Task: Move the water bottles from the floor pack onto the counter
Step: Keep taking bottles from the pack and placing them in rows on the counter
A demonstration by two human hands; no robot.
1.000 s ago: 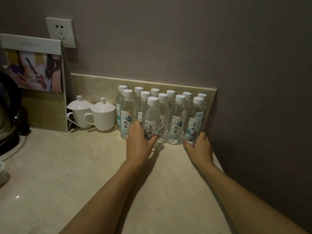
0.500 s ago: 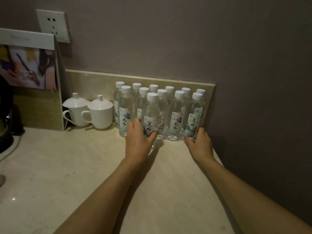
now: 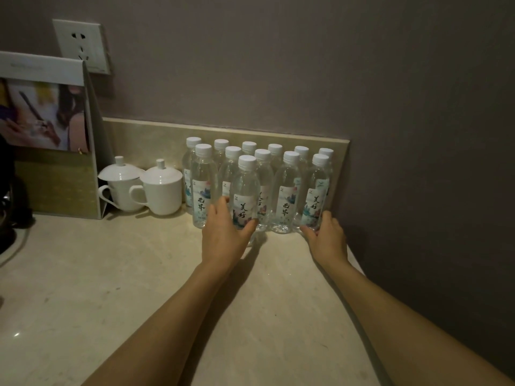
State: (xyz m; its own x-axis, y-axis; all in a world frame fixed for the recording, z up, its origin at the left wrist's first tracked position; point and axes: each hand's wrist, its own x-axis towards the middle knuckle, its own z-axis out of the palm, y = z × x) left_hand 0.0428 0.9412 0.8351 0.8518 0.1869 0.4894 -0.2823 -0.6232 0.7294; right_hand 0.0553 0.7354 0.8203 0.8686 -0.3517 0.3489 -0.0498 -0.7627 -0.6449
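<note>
Bottles [image 3: 284,190] are crowding the counter [image 3: 139,274]; left hand [image 3: 224,238] is gripping the front bottle [image 3: 245,196], right hand [image 3: 327,236] is pressing open-fingered against the corner bottle [image 3: 315,196], risking toppling neighbours.

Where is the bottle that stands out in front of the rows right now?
In the head view, the front bottle stands on the counter just ahead of the two rows, slightly left of their middle, gripped by the left hand.

- Left hand [image 3: 223,235] & right hand [image 3: 327,236]: both bare, no rings or gloves seen.
- Forearms bare to frame edge, no sleeves, no watch or bands on wrists.
</note>
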